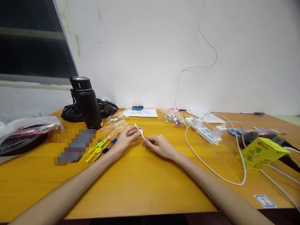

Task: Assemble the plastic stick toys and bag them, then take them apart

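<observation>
My left hand (131,136) pinches a white plastic spinner arrow (140,130) near its round middle, with the pointed tip up and to the left. The arrow's lower end reaches toward my right hand (159,145), whose thumb and fingers are pressed together. Whether those fingers touch the arrow or hold some small part, I cannot tell. Beside my left wrist lie more spinner arrows: a green one (99,144), a yellow one (95,152), a black one (105,150) and a blue one (114,141).
Behind the arrows stands a black bottle (86,104), near a blurred-out phone (77,146). Clear plastic bags (174,118), a screwdriver (137,107) and paper (146,112) lie along the wall. At right are a white power strip (207,133), looping cables and a yellow box (261,153).
</observation>
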Action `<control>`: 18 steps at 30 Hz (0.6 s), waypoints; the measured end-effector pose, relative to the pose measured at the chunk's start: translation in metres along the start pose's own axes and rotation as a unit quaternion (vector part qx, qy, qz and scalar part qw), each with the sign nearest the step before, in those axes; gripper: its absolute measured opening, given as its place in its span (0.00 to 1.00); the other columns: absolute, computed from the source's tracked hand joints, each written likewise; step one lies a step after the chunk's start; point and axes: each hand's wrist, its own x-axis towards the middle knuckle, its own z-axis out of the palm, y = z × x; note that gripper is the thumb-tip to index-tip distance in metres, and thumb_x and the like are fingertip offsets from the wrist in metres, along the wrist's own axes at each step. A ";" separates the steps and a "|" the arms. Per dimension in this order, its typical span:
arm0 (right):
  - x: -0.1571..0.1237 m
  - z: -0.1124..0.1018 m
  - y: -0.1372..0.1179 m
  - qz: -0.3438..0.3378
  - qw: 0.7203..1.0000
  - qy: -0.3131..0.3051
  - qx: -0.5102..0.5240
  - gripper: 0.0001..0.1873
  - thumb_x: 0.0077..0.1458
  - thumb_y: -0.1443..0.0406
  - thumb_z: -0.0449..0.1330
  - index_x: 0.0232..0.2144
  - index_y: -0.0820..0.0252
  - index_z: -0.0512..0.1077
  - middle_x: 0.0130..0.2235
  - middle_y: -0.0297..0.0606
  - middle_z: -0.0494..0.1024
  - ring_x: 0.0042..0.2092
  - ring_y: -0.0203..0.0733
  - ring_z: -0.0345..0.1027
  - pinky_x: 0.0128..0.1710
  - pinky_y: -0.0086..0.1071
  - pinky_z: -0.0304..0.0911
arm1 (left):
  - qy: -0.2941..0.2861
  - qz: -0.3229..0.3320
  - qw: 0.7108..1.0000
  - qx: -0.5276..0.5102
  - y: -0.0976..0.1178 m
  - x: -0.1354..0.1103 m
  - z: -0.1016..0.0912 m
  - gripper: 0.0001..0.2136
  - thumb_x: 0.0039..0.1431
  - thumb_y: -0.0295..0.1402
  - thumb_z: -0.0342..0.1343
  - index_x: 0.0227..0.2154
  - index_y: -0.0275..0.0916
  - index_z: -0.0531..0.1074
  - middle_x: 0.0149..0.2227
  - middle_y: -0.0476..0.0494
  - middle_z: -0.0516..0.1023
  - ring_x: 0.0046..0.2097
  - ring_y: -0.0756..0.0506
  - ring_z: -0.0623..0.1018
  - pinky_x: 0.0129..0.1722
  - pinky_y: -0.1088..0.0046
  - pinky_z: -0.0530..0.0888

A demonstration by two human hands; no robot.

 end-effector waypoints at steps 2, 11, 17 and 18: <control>0.000 0.001 -0.001 -0.020 1.000 -0.013 0.004 0.18 0.69 0.57 0.50 0.39 0.59 0.78 0.34 0.36 0.81 0.32 0.37 0.71 0.34 0.28 0.59 | -0.001 0.001 1.000 -0.003 0.000 0.000 0.001 0.20 0.55 0.45 0.65 0.47 0.40 0.73 0.51 0.37 0.80 0.55 0.38 0.77 0.47 0.67 0.74; 0.000 0.002 0.001 -0.010 0.999 -0.027 0.037 0.20 0.70 0.57 0.49 0.39 0.59 0.78 0.33 0.36 0.81 0.33 0.37 0.72 0.35 0.27 0.61 | 0.030 0.028 0.999 0.023 0.006 -0.002 0.005 0.20 0.54 0.46 0.65 0.45 0.38 0.74 0.49 0.37 0.81 0.55 0.37 0.77 0.46 0.66 0.75; 0.000 0.002 -0.001 -0.001 0.999 -0.023 0.034 0.22 0.69 0.55 0.49 0.39 0.59 0.79 0.33 0.37 0.81 0.33 0.38 0.72 0.36 0.29 0.62 | 0.047 0.037 0.998 0.032 0.005 -0.001 0.002 0.21 0.54 0.47 0.65 0.45 0.39 0.74 0.49 0.38 0.82 0.55 0.37 0.78 0.46 0.66 0.74; 0.000 0.002 -0.001 0.001 0.999 -0.024 0.035 0.22 0.69 0.54 0.49 0.39 0.59 0.79 0.33 0.37 0.81 0.33 0.39 0.72 0.36 0.29 0.62 | 0.049 0.037 0.998 0.033 0.005 -0.001 0.002 0.21 0.53 0.47 0.65 0.45 0.39 0.74 0.49 0.38 0.82 0.54 0.37 0.78 0.46 0.66 0.74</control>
